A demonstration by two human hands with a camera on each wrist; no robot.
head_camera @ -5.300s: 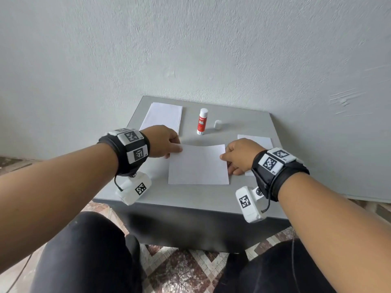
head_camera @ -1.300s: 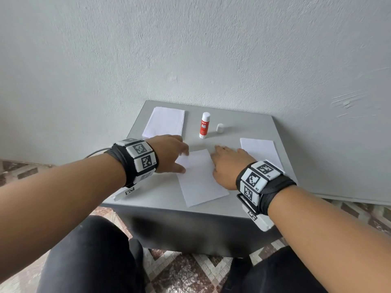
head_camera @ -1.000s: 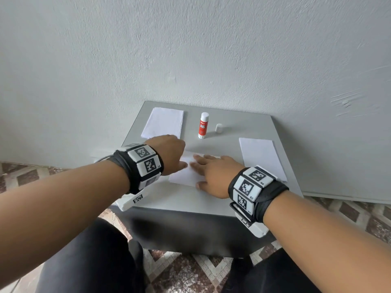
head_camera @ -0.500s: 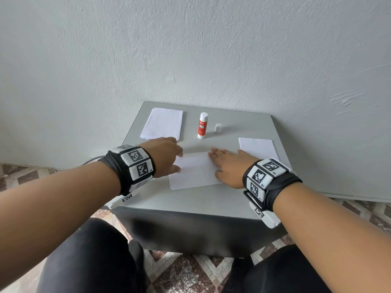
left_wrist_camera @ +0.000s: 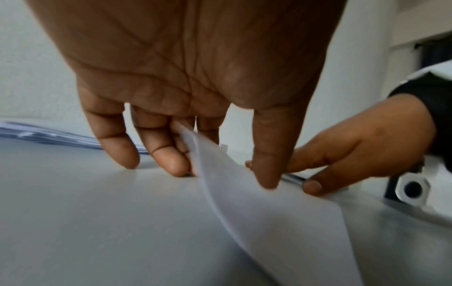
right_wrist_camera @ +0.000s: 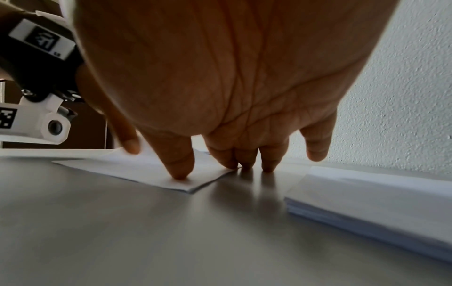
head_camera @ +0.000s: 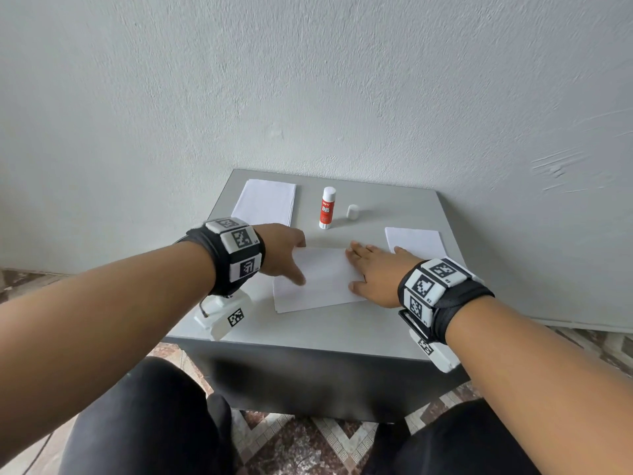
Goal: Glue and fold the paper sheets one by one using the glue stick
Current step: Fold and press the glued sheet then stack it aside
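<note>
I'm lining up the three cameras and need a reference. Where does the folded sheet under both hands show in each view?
Head: the folded sheet lies mid-table between the left hand and right hand.
Left wrist: the sheet curls up at lower right, its edge pinched.
Right wrist: the sheet lies flat at centre left, under the fingers.
Shared landmark: the grey table.

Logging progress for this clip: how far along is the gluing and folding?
Done: a stack of folded sheets lies at the right. In hand: a folded sheet, right hand pressing its right edge flat, left hand lifting its left edge. Left: the unfolded stack at the back left. The glue stick stands uncapped, its cap beside it.
</note>
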